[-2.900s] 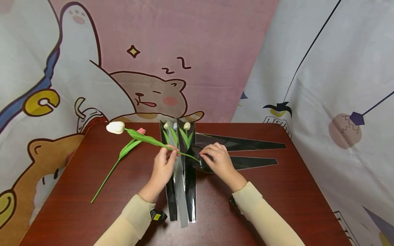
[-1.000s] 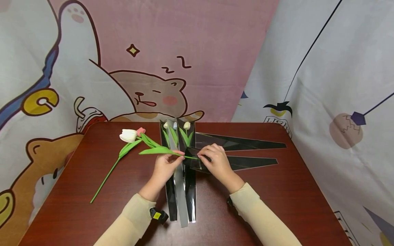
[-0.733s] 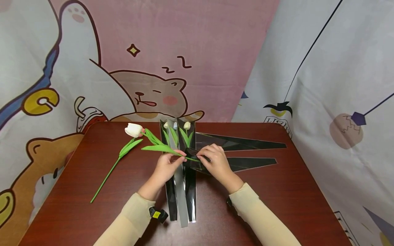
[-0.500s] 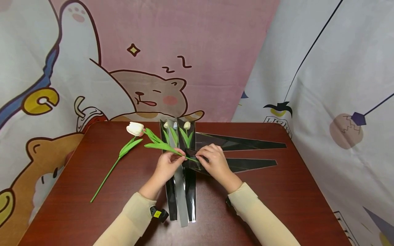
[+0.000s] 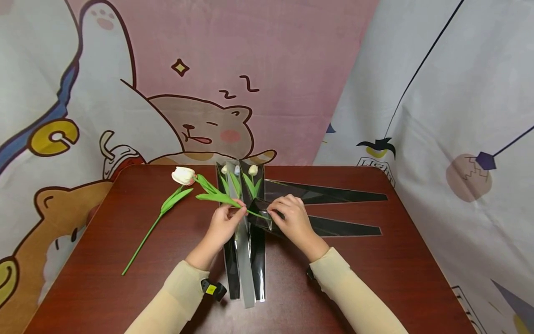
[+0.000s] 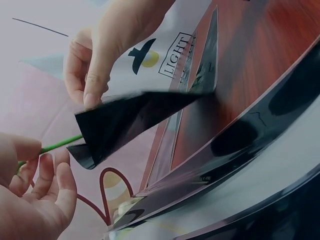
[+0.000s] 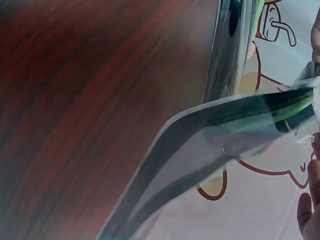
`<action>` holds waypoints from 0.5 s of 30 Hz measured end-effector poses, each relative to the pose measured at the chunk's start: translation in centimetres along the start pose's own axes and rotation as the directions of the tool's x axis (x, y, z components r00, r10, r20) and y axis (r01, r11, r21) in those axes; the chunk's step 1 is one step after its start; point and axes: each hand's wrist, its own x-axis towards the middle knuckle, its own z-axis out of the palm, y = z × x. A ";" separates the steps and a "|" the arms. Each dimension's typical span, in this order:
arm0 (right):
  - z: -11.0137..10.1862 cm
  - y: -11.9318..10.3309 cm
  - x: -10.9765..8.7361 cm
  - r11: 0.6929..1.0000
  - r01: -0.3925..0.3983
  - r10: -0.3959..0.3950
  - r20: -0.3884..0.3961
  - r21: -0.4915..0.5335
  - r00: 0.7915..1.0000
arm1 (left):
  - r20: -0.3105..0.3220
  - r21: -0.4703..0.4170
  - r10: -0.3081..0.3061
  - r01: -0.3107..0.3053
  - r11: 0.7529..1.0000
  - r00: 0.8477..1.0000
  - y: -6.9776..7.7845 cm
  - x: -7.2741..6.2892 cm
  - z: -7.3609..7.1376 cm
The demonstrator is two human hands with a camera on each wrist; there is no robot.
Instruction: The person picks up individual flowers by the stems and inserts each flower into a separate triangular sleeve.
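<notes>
Lying between left fingers (image 5: 238, 214); white tulip (image 5: 220, 198)

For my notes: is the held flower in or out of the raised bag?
Partly in: its stem runs into the bag; bloom and leaves are outside.

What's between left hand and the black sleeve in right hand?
A short stretch of green tulip stem, reaching the black sleeve; left wrist view shows it.

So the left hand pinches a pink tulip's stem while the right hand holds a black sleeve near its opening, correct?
No: the tulip is white, not pink, as the head view shows. The left hand does pinch its stem, and the right hand holds the black sleeve near its opening.
</notes>
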 end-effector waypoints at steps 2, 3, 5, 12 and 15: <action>0.0 -0.1 0.1 1.000 0.006 -0.006 -0.012 0.005 1.000 | -0.008 0.021 -0.005 0.005 1.000 1.000 0.0 0.0 0.0; 0.0 -0.1 0.1 1.000 0.010 -0.010 -0.018 0.006 1.000 | -0.010 0.024 -0.008 0.008 1.000 1.000 -0.1 0.0 0.0; 0.0 -0.2 0.1 1.000 0.019 -0.019 -0.028 0.010 0.999 | -0.006 0.018 -0.019 0.019 1.000 1.000 -0.1 0.0 0.0; -0.2 -0.5 0.3 1.000 0.022 -0.022 -0.003 0.006 1.000 | 0.029 0.023 -0.023 0.023 0.999 0.999 -0.5 0.1 0.0; -0.3 -0.4 0.2 1.000 0.007 -0.007 0.000 0.009 1.000 | 0.025 0.057 -0.009 0.008 0.998 1.000 -0.5 0.2 -0.1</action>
